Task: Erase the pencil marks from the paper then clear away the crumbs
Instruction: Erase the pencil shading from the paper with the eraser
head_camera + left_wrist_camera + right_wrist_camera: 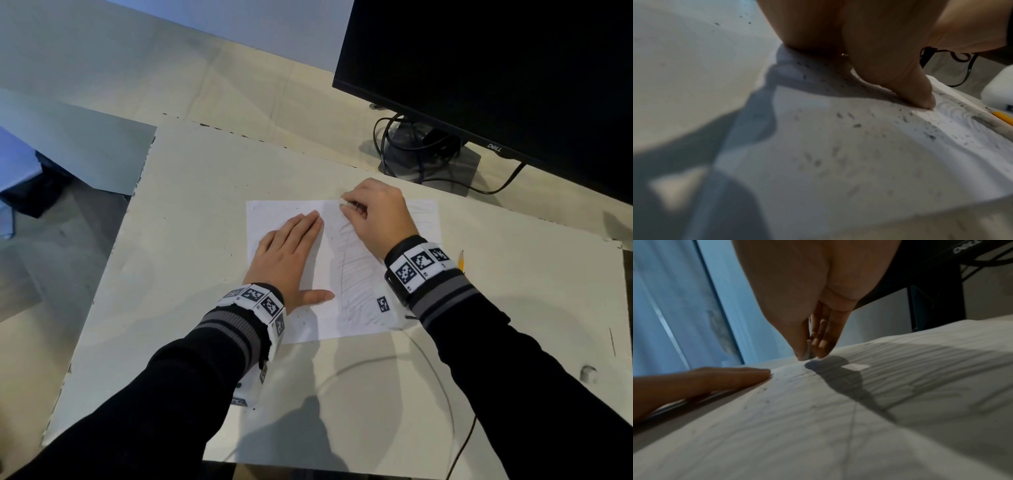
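A white sheet of paper (308, 329) lies on the table, its right half covered in grey pencil strokes (363, 274). My left hand (291, 253) lies flat on the left half, fingers straight, pressing it down. My right hand (373, 212) pinches a small white eraser (343, 204) at the paper's far edge, its tip touching the sheet. The right wrist view shows the eraser (809, 352) between thumb and fingers. Dark eraser crumbs (857, 125) are scattered over the paper (838, 162) around my left hand (890, 81).
A yellow pencil (461, 260) lies just right of the paper. A black monitor (496, 75) on its stand (428, 161) with cables fills the back right. The white table (205, 171) ends at the left; floor lies beyond. A white cable (442, 377) loops across the near table.
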`<action>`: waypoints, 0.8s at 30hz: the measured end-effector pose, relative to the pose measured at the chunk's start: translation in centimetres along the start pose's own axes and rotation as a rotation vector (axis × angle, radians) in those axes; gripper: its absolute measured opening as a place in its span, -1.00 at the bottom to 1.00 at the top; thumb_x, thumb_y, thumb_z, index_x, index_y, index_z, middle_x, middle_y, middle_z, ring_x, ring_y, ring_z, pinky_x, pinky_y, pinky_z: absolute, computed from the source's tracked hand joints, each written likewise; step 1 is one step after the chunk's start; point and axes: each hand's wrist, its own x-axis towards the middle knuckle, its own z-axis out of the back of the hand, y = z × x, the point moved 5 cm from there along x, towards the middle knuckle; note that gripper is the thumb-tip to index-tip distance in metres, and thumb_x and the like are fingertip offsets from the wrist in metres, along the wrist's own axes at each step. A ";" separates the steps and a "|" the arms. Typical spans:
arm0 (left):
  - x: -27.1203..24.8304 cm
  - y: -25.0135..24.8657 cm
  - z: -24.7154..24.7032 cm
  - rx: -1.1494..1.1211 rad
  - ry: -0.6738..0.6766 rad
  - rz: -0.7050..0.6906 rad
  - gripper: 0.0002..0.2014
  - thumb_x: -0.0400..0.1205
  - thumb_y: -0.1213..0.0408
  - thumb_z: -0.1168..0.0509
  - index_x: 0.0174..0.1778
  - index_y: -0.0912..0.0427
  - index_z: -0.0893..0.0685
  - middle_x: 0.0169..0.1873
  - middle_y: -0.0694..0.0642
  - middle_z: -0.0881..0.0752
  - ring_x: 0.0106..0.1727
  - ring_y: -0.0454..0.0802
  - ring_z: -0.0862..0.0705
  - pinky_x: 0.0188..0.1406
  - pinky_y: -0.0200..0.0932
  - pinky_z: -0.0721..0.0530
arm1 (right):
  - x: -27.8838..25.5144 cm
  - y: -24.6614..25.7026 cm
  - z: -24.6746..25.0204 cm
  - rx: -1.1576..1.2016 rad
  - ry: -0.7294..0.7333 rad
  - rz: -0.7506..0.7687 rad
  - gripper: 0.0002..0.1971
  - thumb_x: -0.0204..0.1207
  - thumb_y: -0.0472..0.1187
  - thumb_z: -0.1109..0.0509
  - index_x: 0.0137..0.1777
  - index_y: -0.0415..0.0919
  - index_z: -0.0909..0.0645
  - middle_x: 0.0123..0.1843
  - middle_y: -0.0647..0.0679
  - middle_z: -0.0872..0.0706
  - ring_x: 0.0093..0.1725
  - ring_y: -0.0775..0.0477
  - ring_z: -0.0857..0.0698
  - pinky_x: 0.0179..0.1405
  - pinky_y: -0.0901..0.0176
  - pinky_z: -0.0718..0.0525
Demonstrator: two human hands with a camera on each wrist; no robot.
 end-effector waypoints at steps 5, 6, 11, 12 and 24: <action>-0.1 -0.1 0.2 -0.018 0.010 0.008 0.18 0.44 -0.48 -0.26 0.74 0.00 0.30 0.71 -0.15 0.29 0.71 -0.12 0.25 0.64 -0.04 0.16 | -1.6 -0.1 -0.1 0.002 0.139 0.071 -0.87 0.52 -0.27 -0.52 0.02 -0.27 -0.82 -0.08 -0.06 -0.71 -0.15 -0.02 -0.68 -0.04 0.05 -0.71; -0.1 -0.1 0.2 -0.015 0.010 0.011 0.18 0.44 -0.48 -0.26 0.74 0.00 0.30 0.71 -0.15 0.29 0.71 -0.12 0.26 0.64 -0.04 0.16 | -1.7 -0.1 0.0 -0.012 0.200 0.094 -0.86 0.52 -0.25 -0.53 0.03 -0.25 -0.82 -0.08 -0.03 -0.71 -0.15 -0.01 -0.67 -0.03 0.04 -0.71; -0.1 -0.1 0.4 -0.011 0.013 0.018 0.19 0.43 -0.48 -0.28 0.74 -0.02 0.28 0.71 -0.15 0.27 0.71 -0.12 0.25 0.65 -0.04 0.18 | 0.5 -0.2 0.9 -0.049 0.214 0.093 -0.86 0.49 -0.24 -0.56 0.01 -0.23 -0.83 -0.05 -0.04 -0.73 -0.13 -0.01 -0.68 0.01 0.05 -0.70; -0.1 -0.1 0.4 -0.011 0.012 0.021 0.19 0.42 -0.48 -0.28 0.74 -0.03 0.28 0.71 -0.15 0.27 0.71 -0.13 0.25 0.64 -0.04 0.19 | 0.8 -0.2 1.0 -0.027 0.176 0.076 -0.87 0.47 -0.25 -0.57 -0.02 -0.24 -0.83 -0.06 -0.05 -0.74 -0.13 -0.03 -0.69 0.00 0.05 -0.70; 0.1 -0.1 0.3 -0.008 0.006 0.005 0.18 0.41 -0.47 -0.31 0.74 -0.08 0.25 0.72 -0.15 0.25 0.71 -0.12 0.23 0.65 0.00 0.13 | -0.2 0.3 0.4 0.007 0.167 0.057 -0.87 0.49 -0.25 -0.55 0.00 -0.24 -0.82 -0.07 0.04 -0.68 -0.17 0.06 -0.64 -0.05 0.22 -0.64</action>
